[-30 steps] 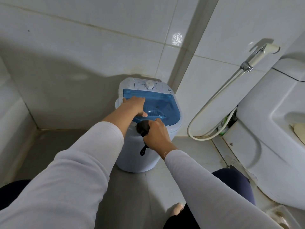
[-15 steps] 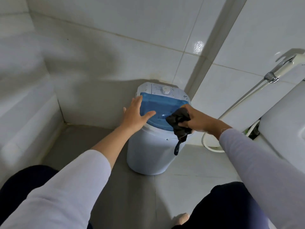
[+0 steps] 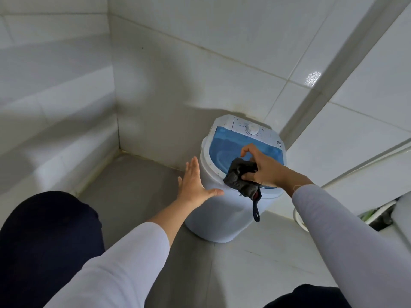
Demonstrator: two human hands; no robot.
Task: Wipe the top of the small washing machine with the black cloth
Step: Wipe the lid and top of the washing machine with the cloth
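Right hand (image 3: 264, 167) and black cloth (image 3: 241, 178) hide the lid's (image 3: 229, 150) near corner.

My right hand (image 3: 262, 168) holds the bunched black cloth (image 3: 241, 178) on the washing machine (image 3: 224, 216)'s blue lid (image 3: 226, 144); my open left hand (image 3: 195, 185) rests beside its wall.

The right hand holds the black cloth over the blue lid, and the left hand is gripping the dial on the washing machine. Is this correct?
Not quite. In the head view the left hand is open beside the washing machine, away from the dial. The right hand does hold the black cloth over the blue lid.
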